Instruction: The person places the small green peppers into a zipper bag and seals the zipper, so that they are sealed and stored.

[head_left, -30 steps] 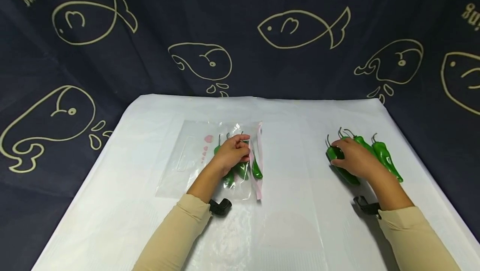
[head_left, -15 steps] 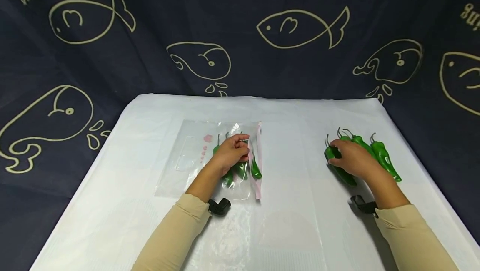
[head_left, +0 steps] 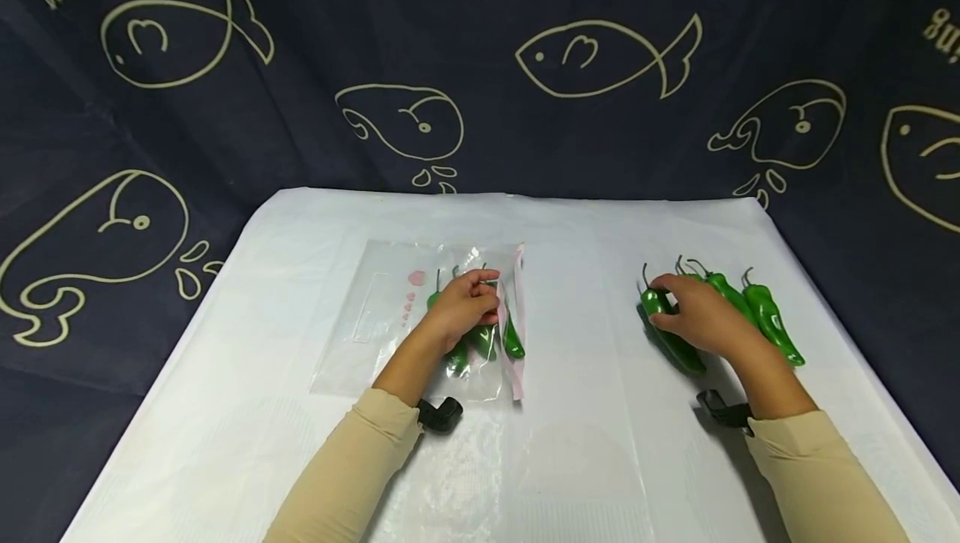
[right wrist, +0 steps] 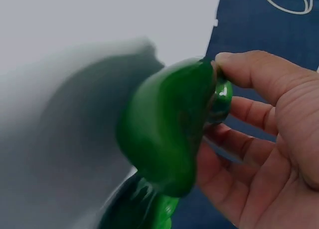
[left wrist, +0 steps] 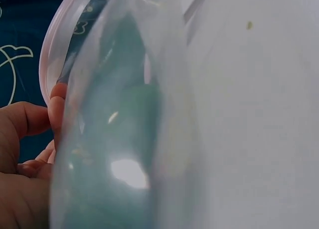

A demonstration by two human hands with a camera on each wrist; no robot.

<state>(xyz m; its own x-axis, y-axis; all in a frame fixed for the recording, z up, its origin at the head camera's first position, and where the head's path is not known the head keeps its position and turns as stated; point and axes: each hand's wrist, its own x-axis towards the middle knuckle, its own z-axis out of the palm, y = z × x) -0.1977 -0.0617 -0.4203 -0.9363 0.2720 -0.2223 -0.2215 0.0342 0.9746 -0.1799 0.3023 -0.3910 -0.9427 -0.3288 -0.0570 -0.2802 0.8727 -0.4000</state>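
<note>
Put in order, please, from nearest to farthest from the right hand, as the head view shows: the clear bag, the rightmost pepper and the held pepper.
1. Held pepper: pinched in the right hand.
2. Rightmost pepper: on that hand's right side.
3. Clear bag: farther off, to its left.

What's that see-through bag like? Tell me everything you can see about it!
The bag looks like thin, shiny, clear plastic, with green peppers showing through. Pink shapes are printed on it, and a pink strip edges one side, where it gapes open. It lies on the white tabletop, open side toward the person's right. The left hand reaches over it and pinches it near that pink edge.
</note>
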